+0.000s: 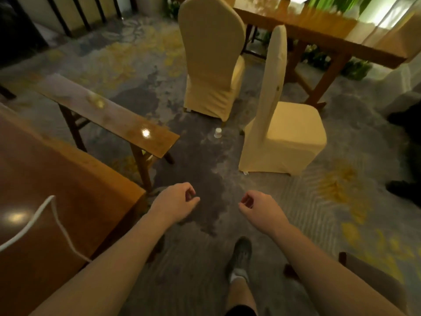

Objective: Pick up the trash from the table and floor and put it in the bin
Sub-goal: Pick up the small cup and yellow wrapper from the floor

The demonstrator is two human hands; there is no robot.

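A small white cup or bottle (pixel 218 132) lies on the patterned carpet between the narrow wooden table (pixel 118 115) and the two covered chairs. A pale crumpled scrap (pixel 96 101) sits blurred on that table's top. A tiny white bit (pixel 245 172) shows at the foot of the nearer chair. My left hand (pixel 176 201) and my right hand (pixel 259 207) hang low in front of me, fingers loosely curled, nothing in either. Both are well short of the white item on the floor. No bin is in view.
Two cream-covered chairs (pixel 211 65) (pixel 284 133) stand ahead. A large brown table (pixel 68 190) with a white cable (pixel 54 215) is at my left. Another wooden table (pixel 319 37) stands at the back right. Dark shoes (pixel 403 190) of another person show at the right edge. My own foot (pixel 241 254) steps forward.
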